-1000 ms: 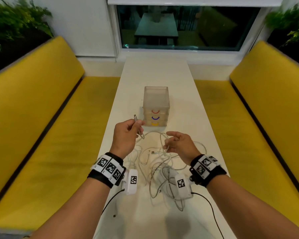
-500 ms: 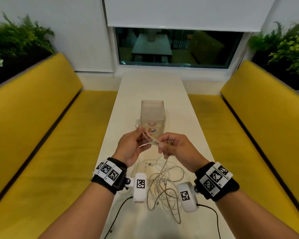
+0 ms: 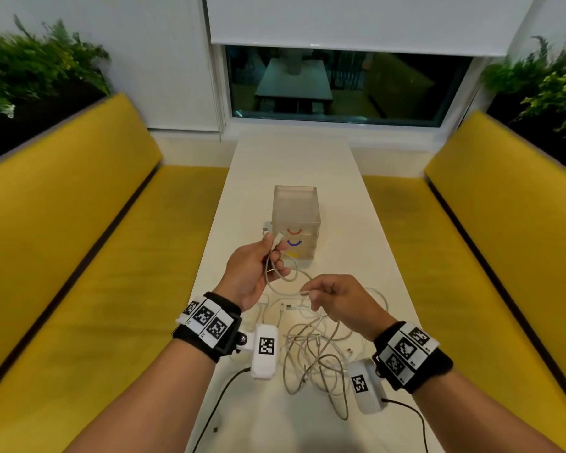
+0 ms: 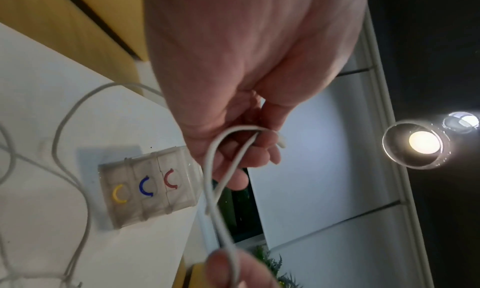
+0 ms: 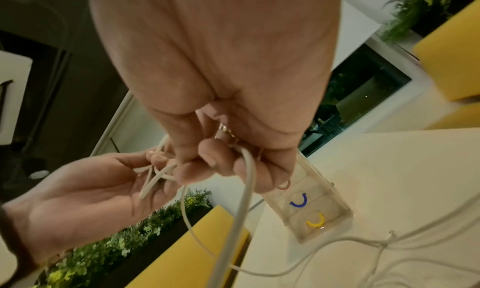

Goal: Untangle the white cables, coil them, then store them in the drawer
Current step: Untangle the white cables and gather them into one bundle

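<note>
Several white cables [image 3: 311, 354] are seen lying in a loose tangle on the near end of the white table [image 3: 366, 230], between the two forearms, with black wires from the wrist cameras trailing toward the near edge. Just beyond the tangle, the right hand [image 3: 343, 300] is held above the table with its fingers curled, and a strand of one white cable [image 3: 283, 287] is pinched between thumb and fingertips; in the right wrist view the same strand [image 5: 245, 190] is seen running down from the closed fingers [image 5: 207, 159]. From that pinch the cable is carried in a slack arc up to the left hand [image 3: 250, 273], which is raised slightly farther and to the left. There the cable is gripped by curled fingers, with a small loop folded across the fingers [image 4: 249, 157] and a connector end [image 3: 276, 239] projecting above the fist. A second connector tip appears just beside it, though whether it belongs to the same cable cannot be told. Behind the hands, a translucent drawer unit [image 3: 296, 220] stands upright on the table, well apart from the tangle; three stacked drawers are shown, all shut, with a red handle on top, a blue one in the middle and a yellow one at the bottom. Yellow benches [image 3: 79, 256] are set on both sides, and a window [image 3: 340, 83] under a half-lowered white blind closes the far end.
</note>
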{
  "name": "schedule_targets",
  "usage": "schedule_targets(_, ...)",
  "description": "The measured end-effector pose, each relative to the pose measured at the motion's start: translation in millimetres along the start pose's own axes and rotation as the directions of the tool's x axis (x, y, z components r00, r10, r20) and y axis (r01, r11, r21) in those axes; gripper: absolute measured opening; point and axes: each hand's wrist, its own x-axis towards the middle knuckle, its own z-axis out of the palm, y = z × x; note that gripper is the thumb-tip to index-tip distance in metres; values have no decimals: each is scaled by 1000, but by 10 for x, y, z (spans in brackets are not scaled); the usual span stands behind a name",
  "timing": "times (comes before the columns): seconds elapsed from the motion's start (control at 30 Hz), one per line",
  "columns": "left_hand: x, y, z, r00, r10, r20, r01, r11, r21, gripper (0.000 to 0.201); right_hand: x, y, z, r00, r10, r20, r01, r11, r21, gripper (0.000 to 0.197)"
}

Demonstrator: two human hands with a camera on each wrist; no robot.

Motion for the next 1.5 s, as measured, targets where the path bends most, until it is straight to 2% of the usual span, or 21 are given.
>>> schedule_targets(0.13,-42,-51,85,998,32,-59,-31,999,30,41,33,-19,36,999,27,-35,-24,996,90,13)
schedule_targets(0.3,36,156,16,972,169,-162,-172,985,-5,44,8,25,-44,993,104,57,-107,993,52,24)
schedule_targets(0.37,63,280,-19,945,245,-216,-250,968,5,44,9,36,-62,987,128,94,-132,991,35,30)
schedule_targets(0.47,87,563,-157,875,352,-332,-382,924,-29,43,7,112,-72,968,200,155,-192,979,-60,36)
schedule_targets(0.53,107,711,-254,848,378,-371,-416,909,-27,44,-14,202,-79,962,228,149,-228,973,-12,36)
schedule_targets(0.6,96,685,-275,842,414,-346,-410,908,89,45,-13,214,-63,975,209,75,-216,971,99,34)
schedule_targets(0.63,68,599,-249,843,447,-301,-399,893,209,44,7,188,-50,981,192,27,-194,968,160,33)
schedule_targets(0.7,-23,341,-152,858,492,-148,-381,802,461,40,71,74,-33,985,171,-29,-153,934,324,27)
schedule_targets(0.77,-94,48,-51,894,448,8,-368,724,583,37,134,-92,-45,992,125,-8,-108,886,451,22)
schedule_targets(0.83,-161,-189,38,925,371,81,-345,735,584,46,162,-251,-71,998,35,42,-49,922,383,25)
schedule_targets(0.9,-197,-315,111,933,358,37,-321,781,536,59,155,-378,-45,995,-46,90,34,990,135,19)
schedule_targets(0.97,-222,-316,197,927,376,-12,-324,814,482,48,148,-422,7,991,-79,109,82,996,-22,11)
schedule_targets(1.03,-200,-268,264,926,376,-32,-314,815,487,41,143,-421,51,995,-81,64,78,996,36,5)
schedule_targets(1.1,-193,-178,302,913,407,-24,-341,795,501,41,137,-424,94,995,-95,22,91,983,157,16)
schedule_targets(1.17,-198,-69,341,883,470,-15,-394,757,521,46,146,-464,147,993,-114,18,108,973,203,24)
schedule_targets(1.27,-194,40,361,848,529,33,-463,709,531,39,147,-494,191,992,-129,-13,128,964,231,17)
schedule_targets(1.33,-141,111,290,837,545,-40,-452,731,511,38,155,-408,174,991,-115,-63,127,961,244,10)
schedule_targets(1.43,-15,322,85,809,530,-254,-408,817,407,42,138,-6,129,999,-3,-40,10,981,195,27)
schedule_targets(1.5,44,504,-42,768,530,-360,-428,842,327,41,61,374,114,995,98,-1,-97,989,109,34)
